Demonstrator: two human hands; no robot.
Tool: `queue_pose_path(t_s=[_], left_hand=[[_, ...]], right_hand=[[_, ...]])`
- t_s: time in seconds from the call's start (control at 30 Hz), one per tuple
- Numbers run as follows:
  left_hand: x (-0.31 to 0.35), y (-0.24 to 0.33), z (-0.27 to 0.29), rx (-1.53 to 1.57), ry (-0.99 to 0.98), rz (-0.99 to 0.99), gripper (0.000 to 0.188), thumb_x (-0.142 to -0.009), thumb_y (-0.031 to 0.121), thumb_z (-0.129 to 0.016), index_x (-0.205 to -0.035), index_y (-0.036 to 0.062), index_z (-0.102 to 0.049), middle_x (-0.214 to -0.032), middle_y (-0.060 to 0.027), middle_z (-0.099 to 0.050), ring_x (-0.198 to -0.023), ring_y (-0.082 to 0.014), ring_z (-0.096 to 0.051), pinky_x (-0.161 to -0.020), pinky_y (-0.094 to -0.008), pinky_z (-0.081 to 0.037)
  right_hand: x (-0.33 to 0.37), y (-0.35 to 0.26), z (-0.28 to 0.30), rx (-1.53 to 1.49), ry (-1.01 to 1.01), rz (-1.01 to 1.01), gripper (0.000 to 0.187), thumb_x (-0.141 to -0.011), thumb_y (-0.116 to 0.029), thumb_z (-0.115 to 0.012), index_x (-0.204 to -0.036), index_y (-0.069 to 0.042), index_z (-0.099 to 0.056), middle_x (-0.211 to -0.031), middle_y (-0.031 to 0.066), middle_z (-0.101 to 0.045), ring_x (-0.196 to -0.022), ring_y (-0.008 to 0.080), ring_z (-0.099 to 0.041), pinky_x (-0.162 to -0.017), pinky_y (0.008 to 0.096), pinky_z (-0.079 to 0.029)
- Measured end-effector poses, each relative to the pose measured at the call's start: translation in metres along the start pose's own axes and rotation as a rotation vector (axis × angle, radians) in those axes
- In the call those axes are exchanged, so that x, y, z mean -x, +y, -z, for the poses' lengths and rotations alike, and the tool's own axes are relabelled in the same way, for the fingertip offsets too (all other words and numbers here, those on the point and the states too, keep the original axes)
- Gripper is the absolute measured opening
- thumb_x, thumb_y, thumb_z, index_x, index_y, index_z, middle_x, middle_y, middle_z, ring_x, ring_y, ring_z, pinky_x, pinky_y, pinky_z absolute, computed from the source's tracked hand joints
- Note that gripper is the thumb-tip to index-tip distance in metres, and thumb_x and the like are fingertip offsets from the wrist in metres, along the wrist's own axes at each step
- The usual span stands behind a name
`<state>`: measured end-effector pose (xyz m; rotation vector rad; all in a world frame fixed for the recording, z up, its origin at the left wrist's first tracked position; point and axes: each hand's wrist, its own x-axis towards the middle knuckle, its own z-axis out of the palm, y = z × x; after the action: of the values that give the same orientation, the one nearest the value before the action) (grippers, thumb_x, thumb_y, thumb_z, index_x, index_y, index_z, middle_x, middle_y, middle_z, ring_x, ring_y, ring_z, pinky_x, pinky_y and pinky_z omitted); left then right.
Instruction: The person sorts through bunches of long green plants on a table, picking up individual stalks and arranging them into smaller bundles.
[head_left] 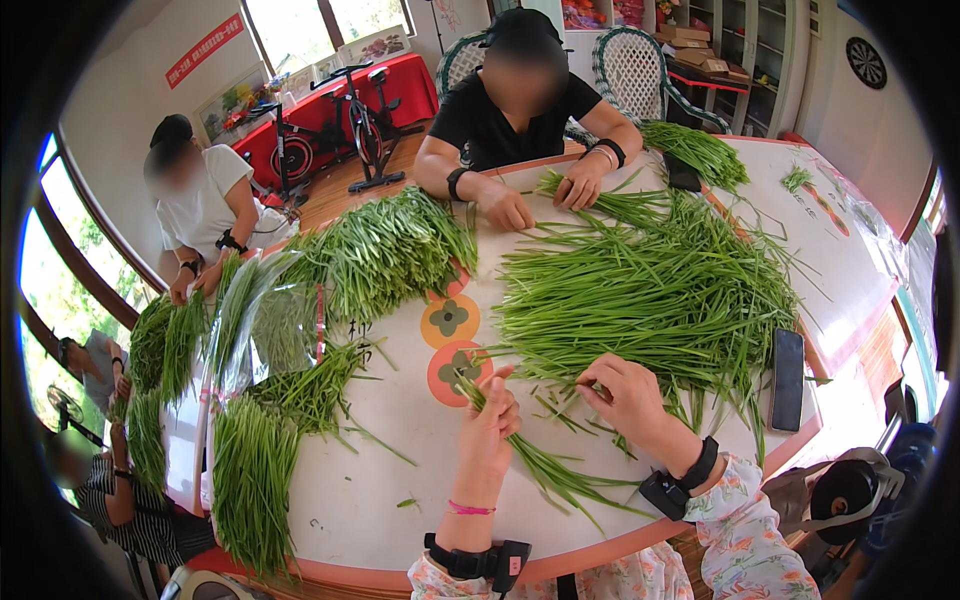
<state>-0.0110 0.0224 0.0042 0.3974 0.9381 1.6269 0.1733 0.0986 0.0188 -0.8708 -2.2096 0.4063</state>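
Observation:
My left hand (488, 420) is closed round a small bunch of garlic chives (545, 468). Its stem ends poke out above the fingers, and the long green leaves trail to the lower right over the table. To the right, my right hand (622, 398) has thumb and fingers pinched together at the near edge of a large heap of chives (640, 290); whatever lies between the fingertips is too small or hidden to make out. A few loose blades (570, 408) lie between my two hands.
Across the white table (400, 500), a person in black (540, 120) handles chives. At left, a person in white (215, 190) works beside a clear plastic bag (285, 335). Chive bundles lie at near left (255, 480) and centre back (390, 255). A dark phone (787, 380) rests at right.

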Motion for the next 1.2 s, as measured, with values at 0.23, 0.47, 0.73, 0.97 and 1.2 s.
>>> queue_pose_path(t_s=[0.23, 0.47, 0.73, 0.97, 1.2], left_hand=[[-0.001, -0.007, 0.003, 0.025, -0.06, 0.003, 0.019, -0.092, 0.024, -0.056, -0.093, 0.005, -0.06, -0.064, 0.0072, -0.039, -0.053, -0.0018, -0.031, -0.045, -0.0181, -0.022], [-0.006, -0.008, -0.005, 0.22, 0.135, -0.076, 0.029, -0.095, 0.034, -0.046, -0.075, 0.013, -0.048, -0.078, 0.0033, -0.045, -0.064, -0.0084, -0.04, -0.06, -0.023, -0.039], [-0.005, -0.004, 0.009, 0.235, 0.014, -0.036, 0.024, -0.094, 0.032, -0.05, -0.08, 0.0122, -0.05, -0.065, 0.0055, -0.035, -0.054, -0.0044, -0.033, -0.051, -0.0192, -0.03], [0.0, -0.003, -0.005, 0.004, 0.005, 0.056, 0.02, -0.086, 0.012, -0.062, -0.103, 0.0023, -0.059, -0.06, 0.0096, -0.034, -0.048, -0.0013, -0.025, -0.043, -0.0186, -0.02], [-0.001, -0.007, -0.003, -0.049, -0.049, 0.114, 0.026, -0.086, 0.011, -0.063, -0.109, 0.0007, -0.059, -0.06, 0.0106, -0.033, -0.048, -0.0009, -0.025, -0.044, -0.0188, -0.02]], right_hand=[[-0.001, -0.006, 0.003, -0.047, -0.077, 0.089, 0.009, -0.07, -0.014, -0.071, -0.074, -0.011, -0.063, -0.07, 0.0012, -0.057, -0.06, 0.0214, -0.058, -0.053, 0.0321, -0.046], [0.005, 0.014, -0.004, 0.258, -0.005, 0.017, 0.012, -0.068, -0.013, -0.071, -0.077, -0.01, -0.064, -0.076, 0.0031, -0.055, -0.072, 0.0223, -0.057, -0.065, 0.0345, -0.044], [0.003, 0.011, -0.003, 0.202, -0.019, 0.006, 0.012, -0.069, -0.01, -0.069, -0.077, -0.009, -0.061, -0.079, 0.0046, -0.053, -0.074, 0.0232, -0.055, -0.067, 0.0346, -0.043], [0.0, 0.004, -0.003, 0.0, 0.014, 0.052, 0.012, -0.071, -0.008, -0.067, -0.078, -0.008, -0.058, -0.089, 0.0043, -0.058, -0.073, 0.0239, -0.057, -0.065, 0.0344, -0.045], [0.004, 0.007, -0.004, 0.031, -0.096, -0.001, 0.021, -0.069, -0.011, -0.068, -0.086, -0.007, -0.057, -0.091, 0.0041, -0.059, -0.072, 0.0244, -0.058, -0.066, 0.0342, -0.045]])
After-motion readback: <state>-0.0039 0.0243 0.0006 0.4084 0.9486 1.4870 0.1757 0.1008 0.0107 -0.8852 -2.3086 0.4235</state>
